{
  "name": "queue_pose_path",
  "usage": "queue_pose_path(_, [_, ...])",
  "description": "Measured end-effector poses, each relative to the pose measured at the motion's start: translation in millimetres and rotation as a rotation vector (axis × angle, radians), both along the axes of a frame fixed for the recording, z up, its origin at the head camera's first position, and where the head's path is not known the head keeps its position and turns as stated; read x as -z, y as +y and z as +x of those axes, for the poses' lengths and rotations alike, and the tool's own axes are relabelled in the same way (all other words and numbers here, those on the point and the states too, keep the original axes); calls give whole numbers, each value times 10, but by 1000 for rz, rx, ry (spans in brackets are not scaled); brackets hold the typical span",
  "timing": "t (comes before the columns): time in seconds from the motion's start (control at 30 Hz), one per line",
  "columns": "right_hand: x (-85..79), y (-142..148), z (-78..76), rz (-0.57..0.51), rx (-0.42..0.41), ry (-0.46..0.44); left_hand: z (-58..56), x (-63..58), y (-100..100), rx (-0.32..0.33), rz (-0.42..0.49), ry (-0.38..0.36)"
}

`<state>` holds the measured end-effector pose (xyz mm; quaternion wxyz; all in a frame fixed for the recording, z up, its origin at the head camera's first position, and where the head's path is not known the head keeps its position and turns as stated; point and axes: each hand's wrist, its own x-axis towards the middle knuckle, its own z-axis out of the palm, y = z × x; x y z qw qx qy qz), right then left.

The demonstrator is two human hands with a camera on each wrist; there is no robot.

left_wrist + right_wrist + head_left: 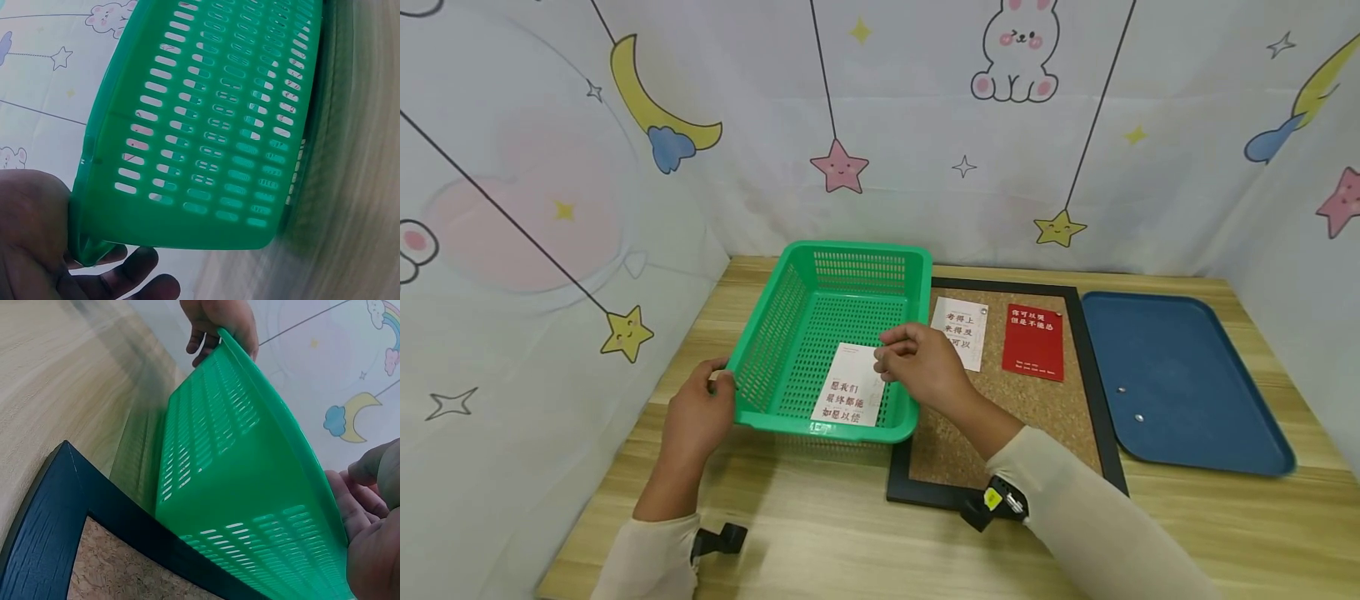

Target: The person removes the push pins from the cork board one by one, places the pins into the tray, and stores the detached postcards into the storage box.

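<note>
A green plastic basket [921, 400] stands on the table, its right side over the corkboard frame. My left hand [700, 408] grips its rim at the front left corner, several fingers curling below the rim in the left wrist view. In the basket is a white card [848, 387] with Chinese characters. Reaching over the right rim, my right hand [921, 362] has bent fingers that overlap the card's upper right corner in the head view. I cannot tell whether they pinch it. In the right wrist view those fingers are just above the rim, the card hidden behind the wall.
A black-framed corkboard [1022, 442] lies under the basket's right edge. On it are another white card [972, 333] and a red card [1033, 350], each with a pin at its upper right. At right is a blue tray [1187, 392] with two small pins [1138, 417]. Patterned curtains border the table.
</note>
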<state>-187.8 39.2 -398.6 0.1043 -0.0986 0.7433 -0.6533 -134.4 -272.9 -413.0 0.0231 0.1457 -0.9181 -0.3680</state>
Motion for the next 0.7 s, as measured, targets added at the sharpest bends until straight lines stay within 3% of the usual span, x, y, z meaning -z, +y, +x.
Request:
queue_pose_path(0.4, [33,162,6,-16,20,50,17,-83,69,4,-105,3])
queue_pose_path(0.53, [28,250,-11,-16,32,59,34,-84,160,2,-194,147])
queue_pose_path(0.7, [24,377,-37,-24,52,60,84,-81,371,50,-311,454])
